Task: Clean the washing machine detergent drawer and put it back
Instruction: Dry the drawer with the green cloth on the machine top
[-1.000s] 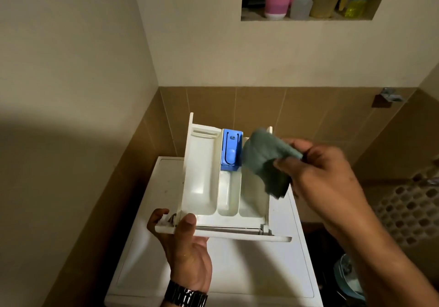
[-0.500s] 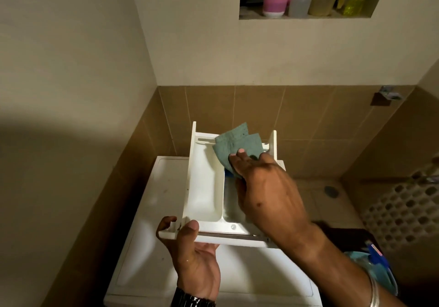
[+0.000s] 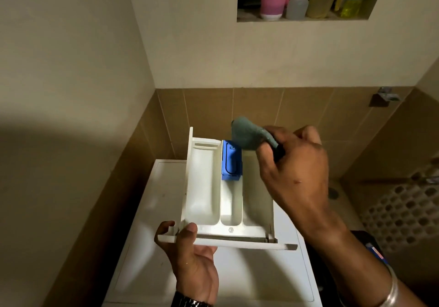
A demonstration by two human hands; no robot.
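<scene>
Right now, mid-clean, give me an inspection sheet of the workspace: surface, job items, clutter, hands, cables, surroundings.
Surface: white washing machine top, bare where visible.
Job's things: white detergent drawer held above the machine, three compartments, blue insert at the far end of the middle one; grey-green cloth bunched above the drawer's far right corner.
Clutter: nothing seen on the machine top.
Hands: left hand grips the drawer's front panel at its left end; right hand grips the cloth.
Cables: nothing seen.
Surroundings: wall niche holding a pink cup, a clear bottle and yellow containers; brown wall tiles.
</scene>
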